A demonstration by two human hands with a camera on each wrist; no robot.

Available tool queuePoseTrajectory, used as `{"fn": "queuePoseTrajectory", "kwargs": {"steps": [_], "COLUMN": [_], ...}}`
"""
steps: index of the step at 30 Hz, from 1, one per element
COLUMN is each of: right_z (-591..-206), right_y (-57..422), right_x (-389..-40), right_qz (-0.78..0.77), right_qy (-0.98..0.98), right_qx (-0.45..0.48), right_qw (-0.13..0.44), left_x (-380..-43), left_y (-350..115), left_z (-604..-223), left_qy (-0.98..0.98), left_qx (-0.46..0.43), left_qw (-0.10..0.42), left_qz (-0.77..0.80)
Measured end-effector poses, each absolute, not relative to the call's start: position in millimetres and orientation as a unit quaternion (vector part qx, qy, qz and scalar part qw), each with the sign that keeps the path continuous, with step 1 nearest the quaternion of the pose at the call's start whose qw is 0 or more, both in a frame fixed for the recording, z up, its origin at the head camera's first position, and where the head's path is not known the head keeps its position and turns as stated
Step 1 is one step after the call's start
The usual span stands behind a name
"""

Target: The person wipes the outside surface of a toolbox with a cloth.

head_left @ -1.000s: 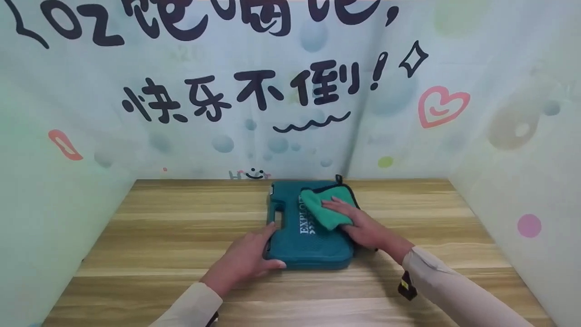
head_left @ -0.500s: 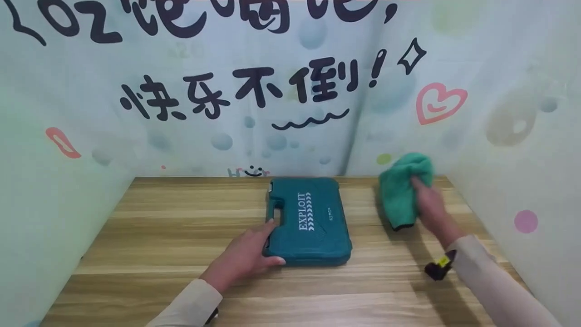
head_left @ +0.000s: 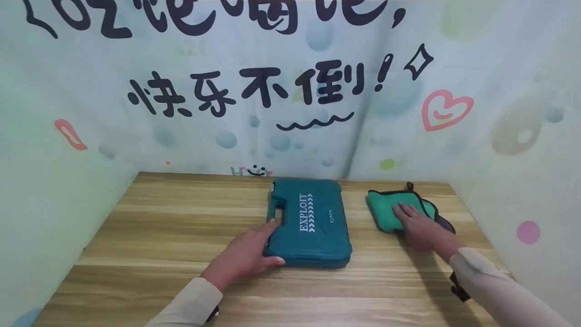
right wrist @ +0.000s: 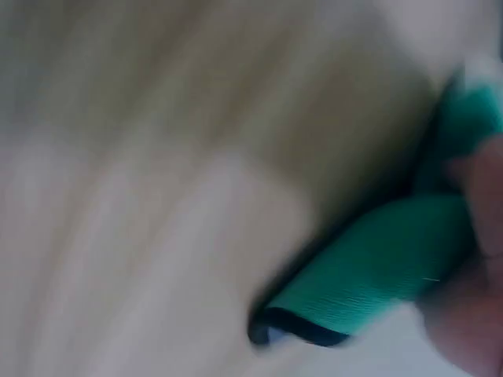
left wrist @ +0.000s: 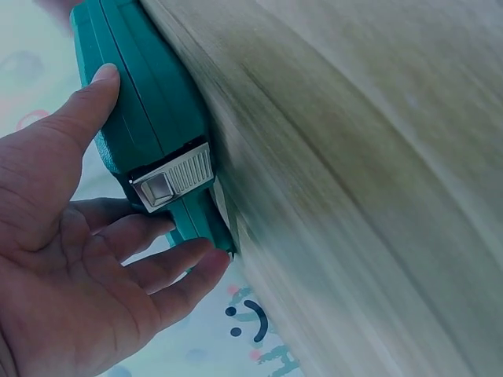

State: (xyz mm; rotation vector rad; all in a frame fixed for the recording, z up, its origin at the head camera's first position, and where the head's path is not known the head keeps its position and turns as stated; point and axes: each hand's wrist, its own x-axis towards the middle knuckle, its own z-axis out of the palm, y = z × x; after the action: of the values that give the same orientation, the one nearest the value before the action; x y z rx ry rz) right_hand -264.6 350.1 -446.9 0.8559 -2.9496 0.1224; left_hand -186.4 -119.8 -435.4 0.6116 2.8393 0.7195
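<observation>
A teal plastic tool case point(head_left: 313, 245), printed EXPLOIT, lies flat on the wooden table in the head view. My left hand point(head_left: 243, 256) holds its near left corner, the thumb at the front side and the fingers by the handle. In the left wrist view, a metal latch point(left wrist: 174, 179) shows on the case between the thumb and curled fingers of my left hand point(left wrist: 86, 243). Right of the case lies a green cloth point(head_left: 386, 211) with black edging, loosely folded. My right hand point(head_left: 420, 229) rests on it, fingers laid over its top. The right wrist view is blurred.
The wooden table point(head_left: 181, 222) runs back to a printed backdrop point(head_left: 204, 145) with writing, and fabric walls stand at left and right. A gap of bare tabletop separates the case from the cloth.
My right hand has carried the cloth from the case's top to the right and set it on the table. The left hand and the case have stayed in place.
</observation>
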Motion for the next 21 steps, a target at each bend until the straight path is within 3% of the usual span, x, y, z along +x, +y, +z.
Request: {"fn": "queuePoseTrajectory", "kwargs": {"steps": [2, 13, 21], "right_z": [-455, -475, -476], "right_y": [351, 360, 358], "right_x": [-262, -253, -252], "right_qz": [0.035, 0.092, 0.087], "right_qy": [-0.964, -0.964, -0.968], "right_qx": [0.265, 0.241, 0.227], "right_qw": [0.008, 0.068, 0.065], "left_x": [-188, -186, -184], "left_y": [-119, -115, -116], "left_z": [-436, -439, -440], "left_qy": [0.945, 0.942, 0.943], "left_qx": [0.210, 0.214, 0.213], "left_qw": [0.073, 0.080, 0.072], "left_qz": [0.238, 0.244, 0.246]}}
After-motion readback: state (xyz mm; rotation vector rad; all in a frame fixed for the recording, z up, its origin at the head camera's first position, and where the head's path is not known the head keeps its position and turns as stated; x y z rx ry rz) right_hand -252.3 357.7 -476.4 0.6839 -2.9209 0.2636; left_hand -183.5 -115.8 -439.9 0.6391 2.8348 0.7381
